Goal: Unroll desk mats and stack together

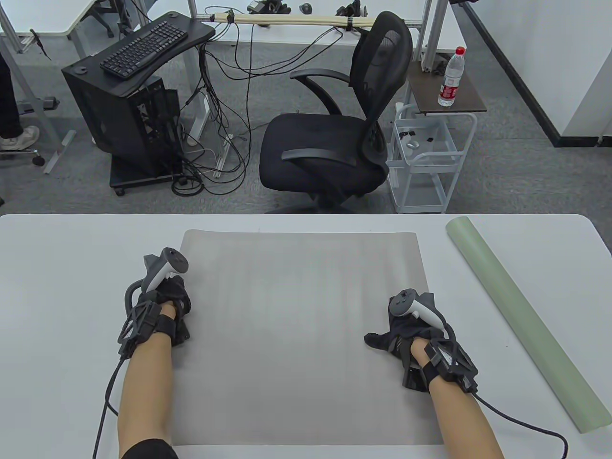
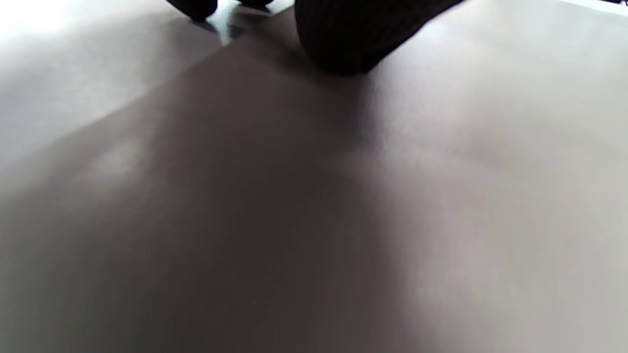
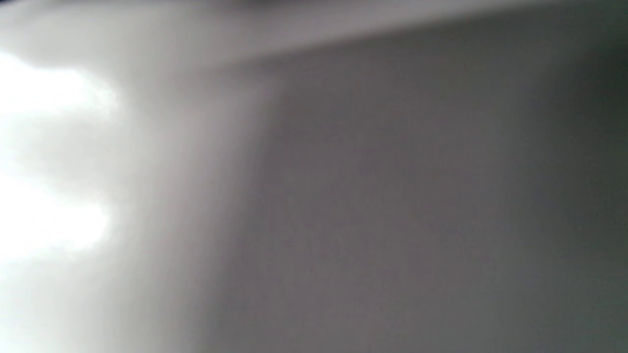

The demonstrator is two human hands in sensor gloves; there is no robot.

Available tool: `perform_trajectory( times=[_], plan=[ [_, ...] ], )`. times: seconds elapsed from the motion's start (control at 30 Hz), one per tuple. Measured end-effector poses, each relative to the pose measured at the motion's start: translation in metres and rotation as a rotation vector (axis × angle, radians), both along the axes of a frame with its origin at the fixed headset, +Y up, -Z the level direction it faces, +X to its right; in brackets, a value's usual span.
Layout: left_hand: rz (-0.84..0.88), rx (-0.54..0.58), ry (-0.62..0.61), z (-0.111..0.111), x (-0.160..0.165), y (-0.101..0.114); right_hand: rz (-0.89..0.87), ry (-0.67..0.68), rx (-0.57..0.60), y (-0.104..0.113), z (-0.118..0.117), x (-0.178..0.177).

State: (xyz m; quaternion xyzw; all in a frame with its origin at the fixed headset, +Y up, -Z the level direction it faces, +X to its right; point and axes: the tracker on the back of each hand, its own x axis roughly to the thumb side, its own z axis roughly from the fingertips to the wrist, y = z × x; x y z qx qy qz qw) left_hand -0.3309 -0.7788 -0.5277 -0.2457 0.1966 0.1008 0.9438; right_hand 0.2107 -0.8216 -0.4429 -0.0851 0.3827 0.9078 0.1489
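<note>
A grey desk mat (image 1: 296, 330) lies unrolled and flat in the middle of the white table (image 1: 62, 267). My left hand (image 1: 167, 299) rests flat on the mat's left edge. My right hand (image 1: 401, 330) rests flat on the mat near its right edge, thumb pointing left. A pale green mat (image 1: 519, 320) lies rolled up as a long tube at the table's right, running diagonally from the far edge toward the near right. The left wrist view shows the grey mat (image 2: 343, 220) up close with a dark gloved finger (image 2: 353, 34) at the top. The right wrist view is blurred grey surface.
Beyond the table's far edge stand a black office chair (image 1: 330, 143), a white wire cart (image 1: 425, 158) and a computer stand with keyboard (image 1: 143, 48). Glove cables trail off the table's near edge.
</note>
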Motion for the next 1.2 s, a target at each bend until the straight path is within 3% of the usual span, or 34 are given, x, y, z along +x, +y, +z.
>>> perform_trajectory(
  times=[0.13,0.3,0.47,0.57,0.73,0.87,0.93,0.97,1.03,1.13,1.2],
  plan=[
    [-0.114,-0.007,0.006,-0.016,0.009,-0.002,-0.001,0.0,0.0,0.0,0.0,0.0],
    [-0.114,0.003,0.063,-0.028,0.012,-0.003,-0.001,-0.001,0.002,0.0,0.0,0.0],
    [-0.119,0.028,0.04,-0.018,0.012,0.006,0.004,-0.004,0.0,0.0,0.0,0.0],
    [-0.013,0.088,0.001,-0.003,0.017,0.021,0.013,-0.006,-0.005,0.001,0.0,0.0],
    [0.37,0.334,-0.096,0.07,0.046,0.073,0.018,-0.03,0.025,0.005,-0.001,0.0],
    [0.592,0.423,-0.166,0.141,0.083,0.084,0.032,-0.038,0.159,0.014,0.003,-0.004],
    [0.666,0.469,-0.185,0.17,0.098,0.081,0.083,0.003,0.233,0.021,0.007,-0.004],
    [0.697,0.479,-0.196,0.184,0.105,0.077,0.131,0.003,0.33,0.031,0.01,0.003],
    [0.721,0.495,-0.205,0.201,0.117,0.065,0.21,-0.06,0.414,0.048,0.015,0.023],
    [0.754,0.477,-0.24,0.21,0.133,0.043,0.413,-0.117,0.443,0.07,0.021,0.067],
    [0.741,0.429,-0.275,0.21,0.144,0.033,0.557,-0.216,0.466,0.082,0.026,0.117]
  ],
)
